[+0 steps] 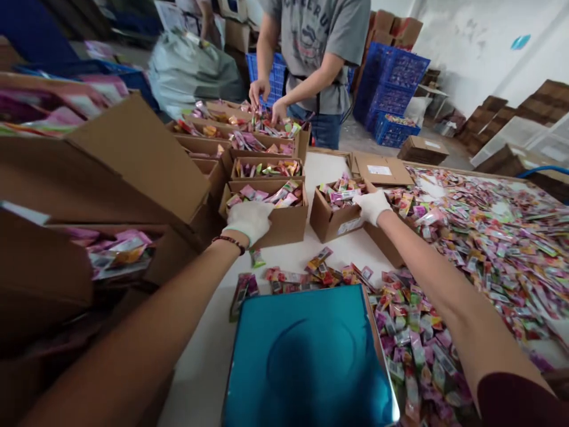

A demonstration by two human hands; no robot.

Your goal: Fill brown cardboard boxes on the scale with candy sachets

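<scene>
My left hand (249,222), in a white glove, is at the front left corner of a small open cardboard box (284,225) filled with wrapped candy sticks. Its fingers look curled at the rim, though partly hidden. My right hand (373,207), gloved as well, grips the right side of another small cardboard box (331,220), which has a white label and holds similar candy packets (342,193). A brown cardboard piece (384,242) leans below the right hand. Nearest me stands a shiny blue-topped metal box or scale (306,350).
Loose candy packets (489,255) cover the table's right side. Filled boxes (267,169) stand in rows ahead; large cartons (133,154) crowd the left. Across the table, a person (311,59) has both hands in the packets. Blue crates (395,89) are stacked behind.
</scene>
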